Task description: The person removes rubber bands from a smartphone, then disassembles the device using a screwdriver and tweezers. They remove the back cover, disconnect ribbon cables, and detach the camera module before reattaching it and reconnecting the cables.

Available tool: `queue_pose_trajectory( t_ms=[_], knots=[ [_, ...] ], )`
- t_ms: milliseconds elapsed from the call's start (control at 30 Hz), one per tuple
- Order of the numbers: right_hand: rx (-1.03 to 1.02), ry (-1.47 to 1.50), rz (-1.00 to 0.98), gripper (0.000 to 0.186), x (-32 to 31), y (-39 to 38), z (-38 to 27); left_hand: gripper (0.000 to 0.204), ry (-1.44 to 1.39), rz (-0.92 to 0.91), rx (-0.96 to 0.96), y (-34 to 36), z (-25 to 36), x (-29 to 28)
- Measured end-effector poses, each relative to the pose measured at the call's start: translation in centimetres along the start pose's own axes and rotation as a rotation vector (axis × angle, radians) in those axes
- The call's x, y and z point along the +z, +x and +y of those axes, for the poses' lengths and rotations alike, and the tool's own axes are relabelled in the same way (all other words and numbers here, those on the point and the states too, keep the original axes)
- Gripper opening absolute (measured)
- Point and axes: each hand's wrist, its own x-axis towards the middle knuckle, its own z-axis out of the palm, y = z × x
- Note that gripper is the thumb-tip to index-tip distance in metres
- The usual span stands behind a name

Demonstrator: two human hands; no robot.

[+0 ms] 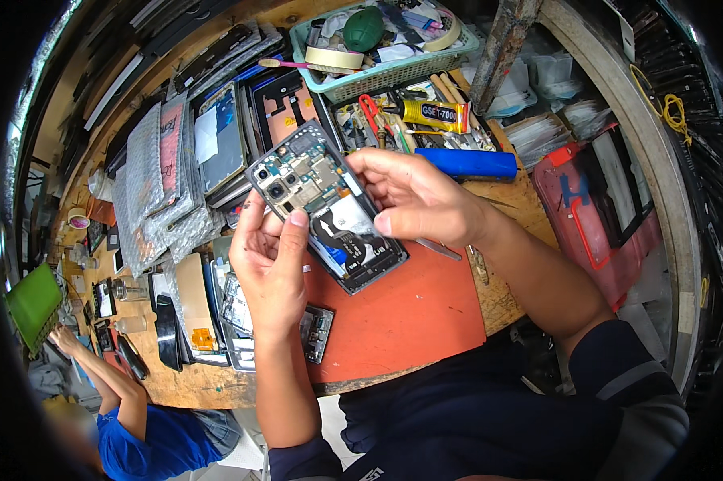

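Note:
Both hands hold up an opened smartphone with its back cover off, tilted above an orange mat. Its camera lenses and green circuit board show in the upper half; a white and black battery area with a dark flex cable fills the lower half. My left hand grips the left edge, thumb resting beside the board. My right hand closes on the right edge, its thumb near the battery. Below the phone, partly behind my left wrist, lies another opened phone part. A metal tool lies by my right hand.
Behind the phone stand a green basket of supplies and a tray of tools with a yellow-black tube. A blue cylinder lies to the right. Bubble-wrapped panels pile up at left. Another person in blue works at lower left.

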Motion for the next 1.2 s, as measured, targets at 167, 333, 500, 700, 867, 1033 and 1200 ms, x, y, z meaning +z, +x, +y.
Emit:
queue_pose_trajectory(
  t_ms=[167, 333, 500, 700, 867, 1033, 1200],
  knots=[
    [0.086, -0.212, 0.053, 0.042, 0.9, 0.2, 0.4, 0.046, -0.018, 0.062, -0.017, 0.1, 0.1, 0.3],
    [-0.073, -0.237, 0.102, 0.025, 1.2, 0.3, 2.4, 0.047, -0.026, 0.034, -0.004, -0.4, 0.4, 0.5],
    [-0.046, -0.386, 0.093, 0.022, 1.5, 0.1, 2.3, 0.046, -0.013, 0.095, 0.026, -0.2, 0.4, 1.8],
    [0.024, -0.364, 0.049, 0.025, 1.8, -0.1, 1.4, 0.043, 0.031, 0.103, 0.037, -0.3, 0.5, 1.8],
    [-0.076, -0.547, 0.091, 0.019, 1.4, -0.2, 1.2, 0.043, 0.037, 0.084, 0.056, -0.3, 0.0, 2.0],
    [-0.167, -0.671, 0.193, 0.019, 1.6, -0.3, 1.6, 0.040, 0.044, 0.059, 0.048, -0.6, -0.1, 2.4],
    [-0.208, -0.644, 0.277, 0.018, 2.0, -0.4, 2.1, 0.039, 0.083, 0.036, 0.078, -0.7, -0.3, 2.6]
  ],
)
